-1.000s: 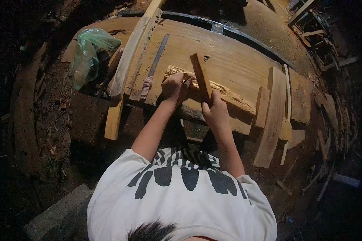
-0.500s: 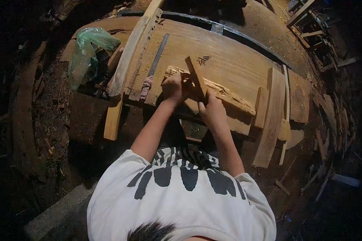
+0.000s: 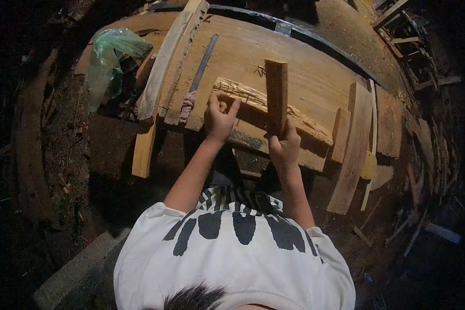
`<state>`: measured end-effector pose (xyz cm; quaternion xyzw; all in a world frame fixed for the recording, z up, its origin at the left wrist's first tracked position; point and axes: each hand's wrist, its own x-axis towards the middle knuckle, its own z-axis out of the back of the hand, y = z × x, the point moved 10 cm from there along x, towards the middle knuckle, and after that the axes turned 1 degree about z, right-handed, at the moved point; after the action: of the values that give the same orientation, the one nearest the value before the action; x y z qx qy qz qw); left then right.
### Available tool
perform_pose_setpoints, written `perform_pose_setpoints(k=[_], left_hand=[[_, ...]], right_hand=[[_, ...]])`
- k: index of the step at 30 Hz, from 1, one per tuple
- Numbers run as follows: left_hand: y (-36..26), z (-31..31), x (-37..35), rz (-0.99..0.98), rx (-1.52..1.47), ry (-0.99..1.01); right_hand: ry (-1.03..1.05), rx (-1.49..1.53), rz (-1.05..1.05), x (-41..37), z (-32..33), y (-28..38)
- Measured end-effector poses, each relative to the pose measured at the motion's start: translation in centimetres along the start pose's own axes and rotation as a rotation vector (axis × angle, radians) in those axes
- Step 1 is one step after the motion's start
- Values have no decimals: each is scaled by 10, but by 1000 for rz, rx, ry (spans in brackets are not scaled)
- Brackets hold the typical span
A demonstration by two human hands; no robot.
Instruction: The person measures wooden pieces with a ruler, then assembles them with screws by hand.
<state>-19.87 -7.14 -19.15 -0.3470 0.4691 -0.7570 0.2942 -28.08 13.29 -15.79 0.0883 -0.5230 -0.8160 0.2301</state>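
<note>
A long wood piece with a rough, grooved face lies slanting along the near part of the wooden board. At its left end is my left hand, fingers bent against it and thumb raised near the forefinger. A thin dark nail-like bit stands on the piece just right of the thumb. My right hand is wrapped round the lower end of a flat wooden stick, held upright over the middle of the piece. Small dark nails lie beyond, partly hidden by the stick.
The wooden board carries a dark bar with a cloth-wrapped end and a long beam on the left. A green plastic bag lies farther left. Planks and a round yellowish piece are at right.
The stick has swung from leaning left to nearly upright and moved right with my right hand. My left hand has shifted slightly left and down, showing the nail-like bit.
</note>
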Motion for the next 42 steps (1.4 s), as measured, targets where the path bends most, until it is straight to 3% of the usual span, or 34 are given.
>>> perform_pose_setpoints(k=[2, 8, 11, 13, 15, 17, 20, 23, 26, 31, 33, 36, 40, 42], left_hand=[[16, 4, -6, 220, 36, 57], [12, -11, -5, 299, 114, 147], [40, -20, -5, 306, -89, 83], [24, -19, -3, 215, 87, 137], [15, -16, -5, 154, 183, 156], [-16, -12, -3, -22, 366, 160], [-23, -14, 0, -116, 400, 123], [-22, -20, 2, -137, 425, 137], [-21, -24, -2, -154, 443, 193], [-16, -25, -3, -104, 380, 222], [-22, -17, -2, -137, 343, 116], [-24, -26, -1, -144, 417, 244], [-24, -21, -4, -182, 351, 193], [-17, -17, -5, -97, 287, 181]], right_hand=[[20, 113, -12, -1, -1, 0], [51, 9, 14, -7, -18, -10], [-4, 45, 11, -13, -16, -16], [-18, 85, -27, -15, -13, -16], [134, -197, -112, -10, -16, -10], [163, -180, -166, -4, -11, 6], [154, -118, -198, -8, -7, -12], [-17, 293, -159, -9, 1, -22], [-122, 446, -112, -10, 1, -29], [-33, 433, -52, -10, -8, -49], [-87, 585, -38, -10, -11, -50], [-151, 682, -98, -10, -10, -55], [-101, 717, -117, -4, -11, -56], [-105, 719, -101, -4, -11, -54]])
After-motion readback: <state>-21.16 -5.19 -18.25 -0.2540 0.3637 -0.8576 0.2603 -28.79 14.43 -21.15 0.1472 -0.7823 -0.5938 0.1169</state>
